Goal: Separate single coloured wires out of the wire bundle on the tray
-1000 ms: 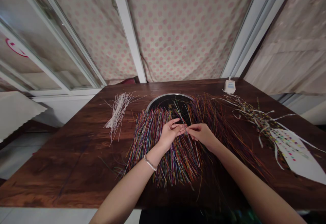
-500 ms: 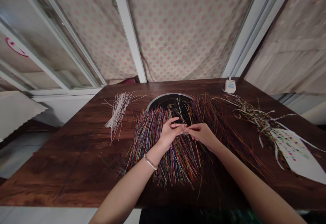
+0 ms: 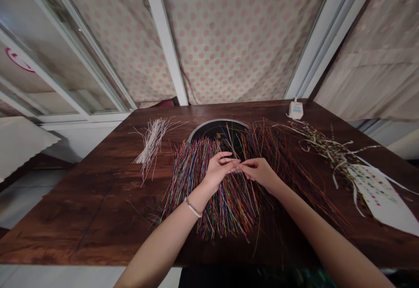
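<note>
My left hand (image 3: 220, 168) and my right hand (image 3: 257, 171) meet fingertip to fingertip above a spread of thin multicoloured strands (image 3: 193, 174). Between them they pinch a few thin strands (image 3: 231, 138), which stick up past the fingers and run down below. Thumb and index finger are closed on each hand; the left hand's other fingers are partly extended. Beneath the far end of the spread lies a round black tray (image 3: 209, 130) with a silver rim. Orange and purple strands (image 3: 294, 170) fan out right of my right hand. The exact grip point is too small to make out.
A bundle of white strands (image 3: 153, 142) lies on the left of the dark wooden table (image 3: 94, 183). On the right are beaded strands with white ribbons (image 3: 327, 148) and a white sheet with coloured dots (image 3: 386, 200). A small white box (image 3: 295, 110) stands at the back edge.
Both hands stay almost in place, still pinching together. The strands between the fingers have shifted slightly in angle.
</note>
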Motion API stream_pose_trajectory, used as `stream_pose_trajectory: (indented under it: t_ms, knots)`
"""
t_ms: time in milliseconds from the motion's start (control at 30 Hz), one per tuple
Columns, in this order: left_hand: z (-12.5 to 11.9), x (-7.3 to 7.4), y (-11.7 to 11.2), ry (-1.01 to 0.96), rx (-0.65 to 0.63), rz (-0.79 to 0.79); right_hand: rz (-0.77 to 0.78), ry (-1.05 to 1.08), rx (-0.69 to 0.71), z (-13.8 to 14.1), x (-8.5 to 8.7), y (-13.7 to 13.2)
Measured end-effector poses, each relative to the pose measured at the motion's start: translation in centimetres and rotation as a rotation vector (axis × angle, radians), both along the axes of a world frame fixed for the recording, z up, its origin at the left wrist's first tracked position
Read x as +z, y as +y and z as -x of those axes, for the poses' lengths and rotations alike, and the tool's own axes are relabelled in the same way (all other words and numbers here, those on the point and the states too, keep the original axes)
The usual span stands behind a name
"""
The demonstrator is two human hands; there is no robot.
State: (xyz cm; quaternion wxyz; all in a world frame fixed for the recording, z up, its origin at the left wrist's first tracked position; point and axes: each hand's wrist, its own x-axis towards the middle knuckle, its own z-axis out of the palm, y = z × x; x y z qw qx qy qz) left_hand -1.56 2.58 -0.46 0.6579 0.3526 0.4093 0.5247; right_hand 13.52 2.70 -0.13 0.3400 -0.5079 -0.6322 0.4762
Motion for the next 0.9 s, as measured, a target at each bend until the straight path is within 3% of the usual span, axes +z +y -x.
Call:
stream_pose_trajectory:
  t_ms: [467, 900]
  knots:
    - [0.10, 0.07, 0.00, 0.017, -0.018, 0.022, -0.144, -0.092, -0.001, -0.03, -0.54, 0.14]
    - [-0.23, -0.43, -0.09, -0.035, 0.005, -0.020, 0.031, 0.262, -0.110, 0.10, -0.14, 0.43]
